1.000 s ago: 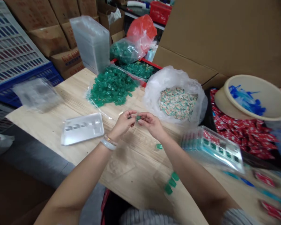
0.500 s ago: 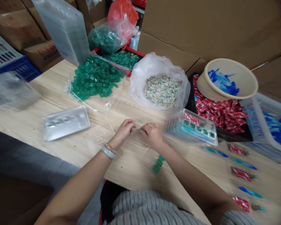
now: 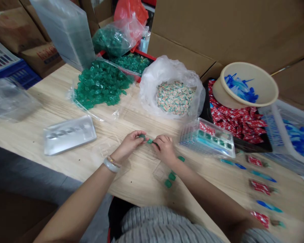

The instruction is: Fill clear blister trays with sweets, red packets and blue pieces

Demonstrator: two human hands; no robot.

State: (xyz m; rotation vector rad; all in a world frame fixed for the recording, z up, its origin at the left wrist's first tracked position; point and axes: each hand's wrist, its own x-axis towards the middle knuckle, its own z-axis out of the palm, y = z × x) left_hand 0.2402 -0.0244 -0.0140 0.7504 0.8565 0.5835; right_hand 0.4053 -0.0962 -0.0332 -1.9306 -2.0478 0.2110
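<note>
My left hand [image 3: 132, 143] pinches a small green piece [image 3: 142, 136] between thumb and fingertips, above the middle of the table. Close beside it, my right hand [image 3: 164, 147] has its fingers curled round a dark green, partly hidden item. Another small green piece [image 3: 149, 141] shows between the two hands, at the right fingertips. Below my right hand a clear tray [image 3: 160, 171] lies on the table, with green pieces [image 3: 172, 176] along its right side. A second clear tray [image 3: 106, 148] lies under my left wrist.
Behind my hands are a green heap [image 3: 102, 82] and a white bag [image 3: 152, 72] of small packets. To the right stand stacked filled trays [image 3: 207, 138] and a beige bowl [image 3: 263, 72]; a silvery tray [image 3: 69, 135] lies left.
The green piece in my left hand and the one between the hands have come into view. My left hand has shifted slightly left. The view has moved a little.
</note>
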